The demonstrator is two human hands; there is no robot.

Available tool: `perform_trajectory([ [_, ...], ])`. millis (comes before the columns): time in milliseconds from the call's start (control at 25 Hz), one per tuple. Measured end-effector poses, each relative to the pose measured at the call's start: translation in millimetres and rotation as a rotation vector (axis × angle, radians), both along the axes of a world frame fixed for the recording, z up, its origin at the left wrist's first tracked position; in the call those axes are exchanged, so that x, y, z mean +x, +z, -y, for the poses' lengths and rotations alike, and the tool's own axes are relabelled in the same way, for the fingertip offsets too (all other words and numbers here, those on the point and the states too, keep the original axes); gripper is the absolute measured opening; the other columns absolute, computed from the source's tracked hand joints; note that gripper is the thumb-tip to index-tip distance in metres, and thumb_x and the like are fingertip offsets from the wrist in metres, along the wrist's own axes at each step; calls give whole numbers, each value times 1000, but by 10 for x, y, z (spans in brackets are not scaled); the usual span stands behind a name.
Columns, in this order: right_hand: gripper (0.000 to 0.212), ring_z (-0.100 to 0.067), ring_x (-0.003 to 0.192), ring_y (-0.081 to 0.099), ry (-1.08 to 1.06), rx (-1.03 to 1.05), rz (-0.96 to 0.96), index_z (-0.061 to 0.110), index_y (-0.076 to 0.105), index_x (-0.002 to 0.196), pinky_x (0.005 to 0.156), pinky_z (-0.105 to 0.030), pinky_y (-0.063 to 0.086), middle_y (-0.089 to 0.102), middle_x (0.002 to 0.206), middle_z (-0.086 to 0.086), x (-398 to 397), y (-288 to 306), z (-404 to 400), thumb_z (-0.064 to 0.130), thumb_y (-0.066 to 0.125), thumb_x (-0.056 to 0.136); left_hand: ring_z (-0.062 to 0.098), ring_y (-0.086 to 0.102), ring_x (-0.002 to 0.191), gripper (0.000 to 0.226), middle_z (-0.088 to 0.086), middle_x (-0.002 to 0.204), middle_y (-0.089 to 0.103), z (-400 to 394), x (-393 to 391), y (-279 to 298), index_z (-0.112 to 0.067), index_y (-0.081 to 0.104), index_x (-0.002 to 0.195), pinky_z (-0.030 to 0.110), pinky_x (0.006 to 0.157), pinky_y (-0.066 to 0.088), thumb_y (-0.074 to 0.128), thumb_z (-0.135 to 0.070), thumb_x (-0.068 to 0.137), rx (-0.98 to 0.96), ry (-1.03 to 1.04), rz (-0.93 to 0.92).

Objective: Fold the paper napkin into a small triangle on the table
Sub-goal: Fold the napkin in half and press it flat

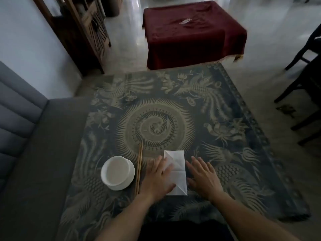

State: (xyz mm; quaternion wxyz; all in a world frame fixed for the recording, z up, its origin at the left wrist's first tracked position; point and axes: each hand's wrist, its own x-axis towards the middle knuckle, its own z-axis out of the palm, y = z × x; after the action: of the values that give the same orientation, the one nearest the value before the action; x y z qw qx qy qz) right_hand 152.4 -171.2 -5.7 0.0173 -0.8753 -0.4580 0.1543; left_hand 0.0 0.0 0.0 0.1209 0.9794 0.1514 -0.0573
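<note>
A white paper napkin (177,168) lies flat as a tall rectangle with crease lines on the patterned table (225,136), near its front edge. My left hand (159,178) rests palm down on the napkin's left side, fingers spread, covering part of it. Just right of the napkin, my right hand (203,178) lies flat on the cloth, fingers apart, its thumb close to the paper's right edge. Neither hand grips anything.
A white bowl (117,173) stands left of my left hand, with a pair of wooden chopsticks (139,169) lying between them. A grey sofa (26,145) runs along the left. Beyond the table are a red-covered table (191,35) and dark chairs (305,84) on the right.
</note>
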Motion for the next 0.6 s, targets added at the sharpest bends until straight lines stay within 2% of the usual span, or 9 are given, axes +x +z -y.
perform_trajectory([
  [80, 63, -24, 147, 6, 46, -29, 27, 33, 18, 152, 116, -47, 13, 14, 162, -2, -45, -47, 18, 49, 42, 96, 32, 28, 137, 63, 8, 146, 42, 115, 22, -29, -21, 48, 135, 45, 115, 3, 56, -54, 83, 50, -125, 47],
  [160, 61, -24, 147, 6, 74, -40, 47, 32, 19, 152, 115, -46, 15, 14, 162, -2, -104, -126, 63, 48, 40, 97, 28, 51, 115, 50, 5, 122, 59, 232, 12, -53, -20, 60, 117, 42, 104, 25, 63, -51, 78, 57, -219, 82],
  [280, 60, -25, 147, 6, 59, -51, 32, 33, 15, 153, 114, -48, 18, 10, 162, -2, -142, -178, 97, 47, 37, 99, 26, 57, 94, 36, 3, 103, 63, 296, -27, -114, -20, 66, 102, 38, 83, 45, 67, -49, 80, 28, -280, 132],
  [400, 59, -25, 147, 3, 32, -62, 6, 34, 14, 153, 114, -49, 17, 8, 163, -1, -153, -190, 94, 45, 36, 99, 25, 59, 87, 27, 1, 96, 64, 375, -15, -92, -21, 68, 94, 36, 75, 47, 69, -44, 81, 12, -287, 68],
  [600, 56, -24, 147, 6, 7, -42, -11, 35, 20, 151, 114, -49, 18, 11, 162, 0, -155, -171, 81, 48, 36, 98, 23, 60, 77, 13, 0, 85, 65, 476, 70, -92, -20, 70, 81, 34, 66, 48, 71, -33, 82, -6, -283, 155],
])
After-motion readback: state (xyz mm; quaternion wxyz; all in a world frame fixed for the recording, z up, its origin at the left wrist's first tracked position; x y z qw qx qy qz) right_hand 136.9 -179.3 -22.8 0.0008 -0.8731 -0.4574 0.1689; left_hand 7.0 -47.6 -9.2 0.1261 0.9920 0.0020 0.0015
